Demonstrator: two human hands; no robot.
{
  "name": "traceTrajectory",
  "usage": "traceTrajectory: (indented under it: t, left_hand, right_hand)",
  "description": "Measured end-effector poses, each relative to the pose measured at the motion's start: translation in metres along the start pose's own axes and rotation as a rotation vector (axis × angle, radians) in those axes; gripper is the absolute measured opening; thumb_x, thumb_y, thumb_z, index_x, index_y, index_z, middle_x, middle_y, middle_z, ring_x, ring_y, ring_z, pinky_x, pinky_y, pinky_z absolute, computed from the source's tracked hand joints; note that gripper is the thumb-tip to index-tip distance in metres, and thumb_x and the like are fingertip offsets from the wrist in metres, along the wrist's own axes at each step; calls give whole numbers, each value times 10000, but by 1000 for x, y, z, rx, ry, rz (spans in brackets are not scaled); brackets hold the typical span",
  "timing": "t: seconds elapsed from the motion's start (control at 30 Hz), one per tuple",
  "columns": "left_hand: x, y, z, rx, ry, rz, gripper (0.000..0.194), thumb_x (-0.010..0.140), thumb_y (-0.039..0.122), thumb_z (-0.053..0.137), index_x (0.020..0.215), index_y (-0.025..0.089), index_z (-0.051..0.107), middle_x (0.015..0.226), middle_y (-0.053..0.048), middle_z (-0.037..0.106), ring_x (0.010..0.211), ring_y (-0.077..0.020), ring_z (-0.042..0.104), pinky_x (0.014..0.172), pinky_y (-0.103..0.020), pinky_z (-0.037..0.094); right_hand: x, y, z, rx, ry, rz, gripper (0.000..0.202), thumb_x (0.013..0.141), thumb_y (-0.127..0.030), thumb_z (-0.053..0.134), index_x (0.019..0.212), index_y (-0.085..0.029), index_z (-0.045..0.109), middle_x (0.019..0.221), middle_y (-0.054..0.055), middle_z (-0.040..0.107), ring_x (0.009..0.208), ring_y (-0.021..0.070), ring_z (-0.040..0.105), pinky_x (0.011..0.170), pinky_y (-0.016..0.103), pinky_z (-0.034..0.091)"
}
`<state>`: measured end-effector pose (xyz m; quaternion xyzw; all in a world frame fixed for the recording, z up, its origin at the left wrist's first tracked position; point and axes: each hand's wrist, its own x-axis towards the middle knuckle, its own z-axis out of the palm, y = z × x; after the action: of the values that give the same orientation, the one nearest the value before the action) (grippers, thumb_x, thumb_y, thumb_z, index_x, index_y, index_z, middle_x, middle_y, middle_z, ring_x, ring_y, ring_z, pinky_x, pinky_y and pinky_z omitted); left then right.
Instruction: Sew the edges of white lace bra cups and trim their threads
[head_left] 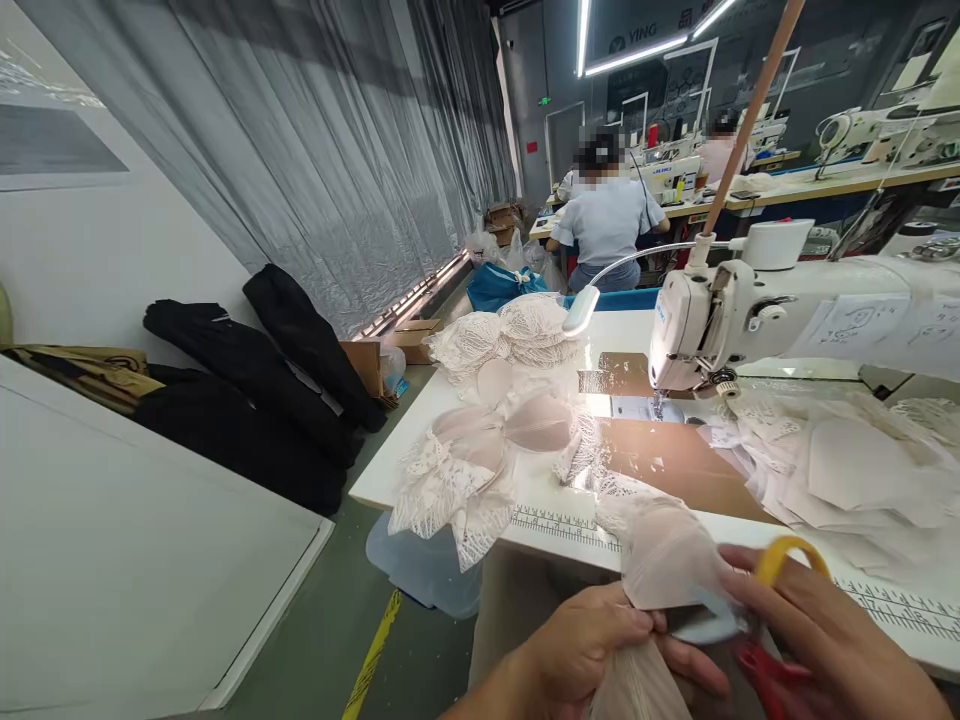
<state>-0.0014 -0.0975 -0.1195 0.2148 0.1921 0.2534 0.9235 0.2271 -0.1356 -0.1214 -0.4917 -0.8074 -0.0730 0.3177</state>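
My left hand [592, 640] pinches the edge of a beige fabric bra cup [667, 550], close to me at the table's front edge. Lace trim and sheer fabric hang from the cup, some of it below my fingers. A pair of scissors [787, 560] with one yellow and one red handle is gripped in my right hand [817, 620]. Their blades lie against the lower edge of the cup and are blurred. Further left on the table lie joined lace bra cups [480, 440], partly hanging over the front edge.
A white sewing machine [750, 310] stands behind my hands under a bent lamp [581, 310]. Stacked cup pieces [855, 460] lie at right, more lace pieces [502, 335] at the back left. A ruler strip [562, 525] runs along the table edge. A person [607, 225] sits beyond.
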Motion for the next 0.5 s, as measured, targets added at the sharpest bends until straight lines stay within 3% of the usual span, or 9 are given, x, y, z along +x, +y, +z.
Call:
traceTrajectory:
  t: [0.07, 0.13, 0.2, 0.27, 0.37, 0.5]
  left_hand:
    - [-4, 0, -2, 3, -11, -38, 287, 760, 336, 715, 903, 135, 569, 903, -183, 728, 781, -285, 712, 822, -442, 464]
    - [-9, -1, -6, 13, 1, -58, 297, 727, 342, 749, 854, 138, 575, 895, -173, 730, 789, -290, 714, 787, -426, 487]
    - [-14, -3, -12, 45, 53, -57, 344, 663, 338, 800, 843, 119, 605, 869, -171, 727, 764, -285, 708, 749, -410, 504]
    - [-19, -5, -20, 116, 149, -32, 414, 617, 379, 841, 838, 97, 634, 825, -166, 719, 705, -261, 689, 706, -380, 506]
    - [-26, -8, -30, 278, 311, 19, 486, 616, 490, 856, 809, 89, 660, 724, -87, 673, 593, -149, 588, 608, -254, 438]
    - [-33, -4, -33, 505, 383, 117, 531, 693, 594, 784, 834, 92, 681, 641, 10, 534, 554, -64, 408, 550, -189, 299]
  right_hand:
    - [26, 1, 9, -44, -40, -128, 412, 877, -125, 470, 1266, -256, 497, 1128, 134, 686, 1031, 297, 675, 766, 422, 598]
    - [44, 1, 17, -112, -78, -111, 365, 879, -122, 423, 1211, -235, 523, 875, 95, 696, 745, 266, 699, 581, 382, 584]
    - [51, 1, 25, -162, -114, -79, 321, 909, -163, 401, 1190, -222, 545, 771, 72, 658, 631, 259, 666, 503, 369, 544]
    - [53, 4, 30, -159, -154, -51, 312, 936, -210, 396, 1200, -209, 562, 814, 92, 664, 699, 280, 681, 536, 384, 546]
    - [54, 11, 30, -127, -217, 18, 336, 948, -264, 392, 1211, -189, 588, 889, 120, 687, 779, 301, 694, 603, 414, 563]
    - [50, 20, 9, -83, -224, 70, 398, 935, -318, 428, 1310, -267, 550, 949, 109, 721, 784, 289, 703, 607, 401, 582]
